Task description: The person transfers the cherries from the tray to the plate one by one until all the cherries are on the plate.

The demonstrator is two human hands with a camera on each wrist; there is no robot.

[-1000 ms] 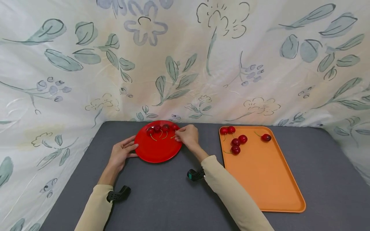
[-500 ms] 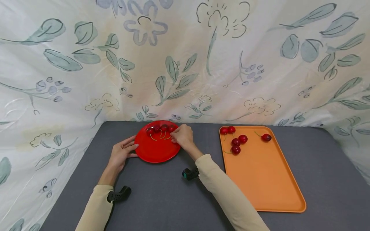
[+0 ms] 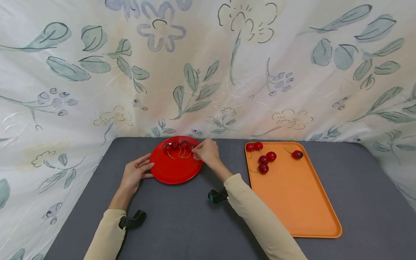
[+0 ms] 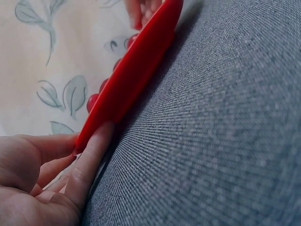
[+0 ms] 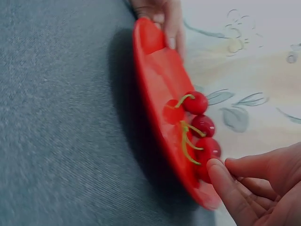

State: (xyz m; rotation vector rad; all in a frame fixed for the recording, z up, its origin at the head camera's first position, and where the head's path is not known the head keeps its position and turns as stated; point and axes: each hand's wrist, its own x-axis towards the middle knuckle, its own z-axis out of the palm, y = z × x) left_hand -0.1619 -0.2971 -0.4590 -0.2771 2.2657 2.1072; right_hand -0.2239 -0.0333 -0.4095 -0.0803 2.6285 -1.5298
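My left hand [image 3: 134, 173] grips the left rim of a round red plate [image 3: 175, 171]; the left wrist view shows its thumb and fingers on either side of that rim. Over the plate's right side, my right hand [image 3: 208, 153] pinches a cherry [image 5: 203, 173] between thumb and finger, partly hidden by the fingertips. It sits at the right end of a row along the plate's back part, close beside three other red cherries [image 5: 203, 125]. Their thin green stems [image 5: 187, 146] point toward the plate's middle.
To the right lies an orange tray [image 3: 299, 202] with several cherries [image 3: 263, 168] in its back left corner and a single cherry [image 3: 297, 154] near its back right. A flowered cloth [image 3: 240, 108] hangs behind the grey tabletop [image 3: 175, 220].
My right hand has moved a little left, bringing its cherry closer to the row, and has stayed almost there over the last half second. My left hand keeps its hold on the plate.
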